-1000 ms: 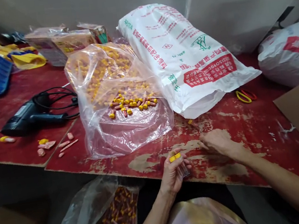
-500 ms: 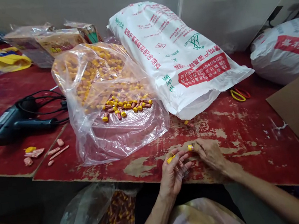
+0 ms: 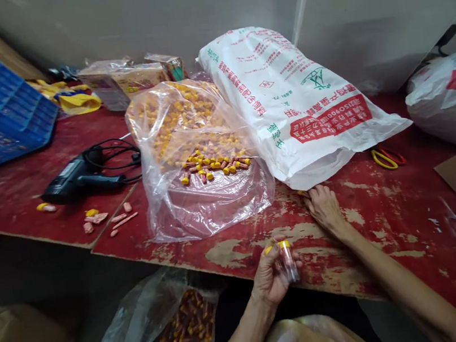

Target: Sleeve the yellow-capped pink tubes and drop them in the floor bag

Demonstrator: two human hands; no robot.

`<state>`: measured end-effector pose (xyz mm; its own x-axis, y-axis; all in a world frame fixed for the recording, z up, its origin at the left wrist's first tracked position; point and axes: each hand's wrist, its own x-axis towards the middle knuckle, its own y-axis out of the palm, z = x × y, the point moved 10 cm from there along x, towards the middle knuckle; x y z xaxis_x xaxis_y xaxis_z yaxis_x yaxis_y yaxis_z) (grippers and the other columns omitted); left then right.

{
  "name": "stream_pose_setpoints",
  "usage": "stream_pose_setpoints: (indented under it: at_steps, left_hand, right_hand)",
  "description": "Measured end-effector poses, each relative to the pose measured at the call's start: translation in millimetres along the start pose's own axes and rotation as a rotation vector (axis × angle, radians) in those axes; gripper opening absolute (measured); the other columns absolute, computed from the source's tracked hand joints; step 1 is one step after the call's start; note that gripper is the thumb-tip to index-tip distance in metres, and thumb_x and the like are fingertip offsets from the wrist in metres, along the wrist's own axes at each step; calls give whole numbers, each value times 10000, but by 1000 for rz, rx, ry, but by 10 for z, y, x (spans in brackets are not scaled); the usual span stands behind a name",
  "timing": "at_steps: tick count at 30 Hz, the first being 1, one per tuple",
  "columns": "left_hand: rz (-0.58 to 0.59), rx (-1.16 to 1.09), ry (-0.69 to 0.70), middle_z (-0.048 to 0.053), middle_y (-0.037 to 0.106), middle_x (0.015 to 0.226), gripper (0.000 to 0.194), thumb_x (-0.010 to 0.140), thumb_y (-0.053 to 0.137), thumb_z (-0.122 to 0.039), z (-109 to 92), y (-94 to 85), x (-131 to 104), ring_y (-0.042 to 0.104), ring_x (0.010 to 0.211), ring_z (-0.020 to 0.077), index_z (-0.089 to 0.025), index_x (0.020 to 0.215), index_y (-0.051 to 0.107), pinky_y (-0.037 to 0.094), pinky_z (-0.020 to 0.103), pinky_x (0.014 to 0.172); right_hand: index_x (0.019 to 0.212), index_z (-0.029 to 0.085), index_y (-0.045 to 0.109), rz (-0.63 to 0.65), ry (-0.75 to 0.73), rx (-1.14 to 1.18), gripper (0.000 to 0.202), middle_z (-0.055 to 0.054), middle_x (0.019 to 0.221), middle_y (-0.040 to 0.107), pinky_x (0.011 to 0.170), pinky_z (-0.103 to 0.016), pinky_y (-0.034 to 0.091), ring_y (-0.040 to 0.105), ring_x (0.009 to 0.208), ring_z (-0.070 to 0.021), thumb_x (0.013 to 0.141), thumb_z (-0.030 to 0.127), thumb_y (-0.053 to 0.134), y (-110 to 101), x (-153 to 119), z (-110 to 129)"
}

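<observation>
Picking up beside the sack: best done with a light fingertip pinch at the cap, lifting clear of the white sack (image 3: 284,88) without dragging its near edge. The cupped palm wants enough grip to stop the tubes sliding, not so much as to squeeze them.

Left hand (image 3: 270,279): partly closed, fingers curled round clear tubes (image 3: 288,262) with yellow caps, above the near edge of the red table (image 3: 422,210). More than one tube; exact count unclear.

Right hand (image 3: 324,208): farther out, fingers bent, tips at a yellow-capped piece (image 3: 301,192) by the sack's near edge. Whether pinched or only touched, cannot tell.

Plastic bag (image 3: 212,210) of capped pieces lies left of the sack.
</observation>
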<state>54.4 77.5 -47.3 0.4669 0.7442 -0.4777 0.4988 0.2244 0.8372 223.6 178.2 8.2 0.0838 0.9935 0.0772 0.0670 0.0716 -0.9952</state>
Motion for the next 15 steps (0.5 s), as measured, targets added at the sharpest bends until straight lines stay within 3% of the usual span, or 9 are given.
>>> stream_pose_setpoints:
  at_steps: [2, 5, 8, 11, 15]
  left_hand:
    - [30, 8, -2, 47, 681, 823, 370, 582, 808, -235, -9, 12, -12, 648, 651, 151, -158, 879, 601, 551, 268, 595]
    - [51, 18, -7, 52, 676, 805, 335, 613, 767, -185, -17, 27, -7, 646, 638, 146, -154, 899, 596, 547, 263, 595]
    - [55, -4, -13, 41, 663, 763, 299, 644, 717, -154, -5, 45, 17, 633, 588, 137, -153, 916, 592, 536, 257, 561]
    - [32, -39, 3, 41, 663, 756, 261, 676, 688, -144, 0, 39, 38, 636, 578, 138, -151, 917, 590, 535, 264, 559]
    - [25, -59, 54, 53, 677, 782, 269, 660, 696, -128, -4, 31, 77, 652, 574, 155, -155, 904, 585, 544, 289, 551]
  right_hand:
    - [995, 141, 572, 79, -86, 52, 249, -108, 948, 610, 707, -282, 345, 549, 858, -197, 938, 258, 360, -38, -86, 106]
    - [908, 188, 603, 318, -231, 81, 320, -63, 786, 652, 585, -260, 307, 602, 705, -175, 948, 359, 335, -91, -318, 262]
    - [750, 164, 647, 532, -282, -71, 353, -126, 719, 669, 531, -268, 291, 641, 673, -227, 912, 354, 398, -76, -471, 340]
    - [682, 148, 663, 572, -254, -146, 289, -178, 752, 685, 519, -280, 311, 664, 695, -266, 862, 226, 452, -29, -456, 417]
    - [663, 182, 672, 500, -238, -143, 290, -159, 715, 694, 500, -303, 334, 672, 661, -297, 851, 260, 464, 115, -422, 369]
